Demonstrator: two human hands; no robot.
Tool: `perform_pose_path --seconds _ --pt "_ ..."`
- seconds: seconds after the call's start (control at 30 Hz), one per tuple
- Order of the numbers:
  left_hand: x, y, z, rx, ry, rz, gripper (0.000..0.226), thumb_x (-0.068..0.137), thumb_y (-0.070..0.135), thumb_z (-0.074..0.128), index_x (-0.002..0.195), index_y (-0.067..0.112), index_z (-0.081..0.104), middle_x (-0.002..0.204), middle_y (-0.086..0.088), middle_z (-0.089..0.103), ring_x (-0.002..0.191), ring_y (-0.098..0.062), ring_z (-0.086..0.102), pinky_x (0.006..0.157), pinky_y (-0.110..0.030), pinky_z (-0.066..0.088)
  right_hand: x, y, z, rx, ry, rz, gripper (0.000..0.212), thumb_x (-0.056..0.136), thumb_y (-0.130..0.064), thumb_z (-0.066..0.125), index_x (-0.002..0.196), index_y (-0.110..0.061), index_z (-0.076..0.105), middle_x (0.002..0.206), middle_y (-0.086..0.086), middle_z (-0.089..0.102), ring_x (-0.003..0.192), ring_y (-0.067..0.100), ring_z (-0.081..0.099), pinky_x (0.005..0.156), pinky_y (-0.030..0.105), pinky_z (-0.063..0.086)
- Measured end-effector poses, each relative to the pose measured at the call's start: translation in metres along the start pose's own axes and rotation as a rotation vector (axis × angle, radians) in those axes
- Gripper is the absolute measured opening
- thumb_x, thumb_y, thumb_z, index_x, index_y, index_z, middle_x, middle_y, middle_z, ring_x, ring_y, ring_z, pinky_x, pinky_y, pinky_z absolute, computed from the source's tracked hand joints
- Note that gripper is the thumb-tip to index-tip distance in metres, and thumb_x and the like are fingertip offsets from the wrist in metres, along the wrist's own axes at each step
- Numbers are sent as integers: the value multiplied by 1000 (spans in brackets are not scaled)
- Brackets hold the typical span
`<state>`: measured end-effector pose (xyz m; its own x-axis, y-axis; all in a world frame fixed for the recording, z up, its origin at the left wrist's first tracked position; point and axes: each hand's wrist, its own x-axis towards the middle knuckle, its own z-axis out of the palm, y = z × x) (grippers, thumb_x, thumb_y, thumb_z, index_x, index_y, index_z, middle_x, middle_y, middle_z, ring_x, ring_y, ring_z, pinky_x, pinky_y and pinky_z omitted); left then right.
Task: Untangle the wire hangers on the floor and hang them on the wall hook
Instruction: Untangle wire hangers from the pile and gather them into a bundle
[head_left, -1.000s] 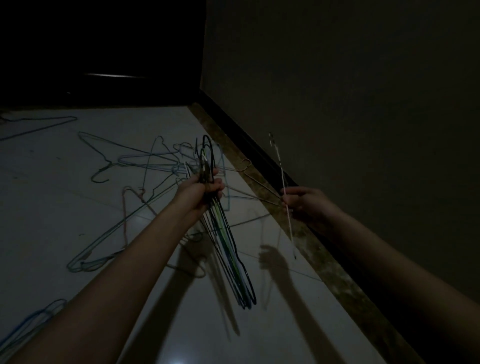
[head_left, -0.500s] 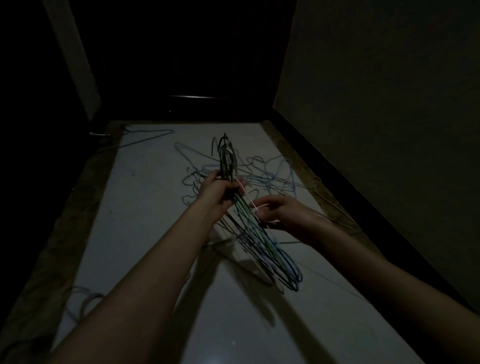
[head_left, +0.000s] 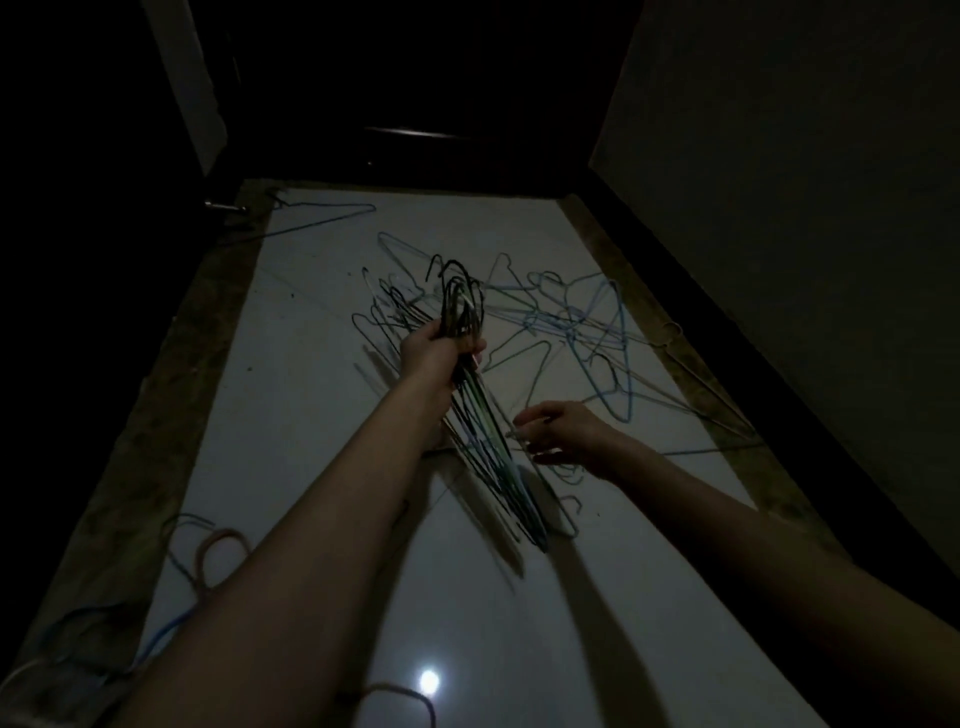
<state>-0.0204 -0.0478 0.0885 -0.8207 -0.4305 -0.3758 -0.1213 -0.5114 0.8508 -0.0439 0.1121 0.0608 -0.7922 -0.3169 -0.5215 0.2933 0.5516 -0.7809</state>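
- The left hand (head_left: 434, 349) grips a bunch of wire hangers (head_left: 480, 415) just under their hooks; the bodies hang below the fist, blurred together in the dim light, so their number is unclear.
- The right hand (head_left: 563, 434), fingers loosely spread, is beside the bunch's lower part; contact is unclear.
- Beyond the fist, tangled hangers (head_left: 576, 332) lie on the pale floor (head_left: 311, 364).

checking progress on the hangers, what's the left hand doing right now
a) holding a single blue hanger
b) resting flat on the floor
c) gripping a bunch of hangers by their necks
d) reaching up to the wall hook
c: the left hand is curled round the necks of a bunch of hangers, hooks sticking up above the fist.
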Motion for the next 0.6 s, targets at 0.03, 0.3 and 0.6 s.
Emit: perform_pose_path --seconds 0.03,0.3,0.6 --pt "0 -4 1 17 10 -14 33 85 -15 52 116 -6 57 92 -15 63 74 -21 62 63 -26 52 3 6 -1 -23 13 30 11 90 -1 57 98 -7 60 81 7 58 70 15 56 66 25 49" --pt "2 -9 10 91 -88 -47 27 88 -11 51 113 -4 58 80 -8 61 69 -16 60 53 -21 50 30 60 -15 -67 258 45 22 84 4 61 107 2 62 96 19 63 86 26 59 76 37 51" --pt "19 -1 -19 138 -41 -65 27 84 -16 52 104 0 59 79 -8 62 64 -13 61 53 -18 52 81 88 -5 -275 363 -89 32 77 -16 75 106 -7 68 99 10 60 101 23 57 90 34 46"
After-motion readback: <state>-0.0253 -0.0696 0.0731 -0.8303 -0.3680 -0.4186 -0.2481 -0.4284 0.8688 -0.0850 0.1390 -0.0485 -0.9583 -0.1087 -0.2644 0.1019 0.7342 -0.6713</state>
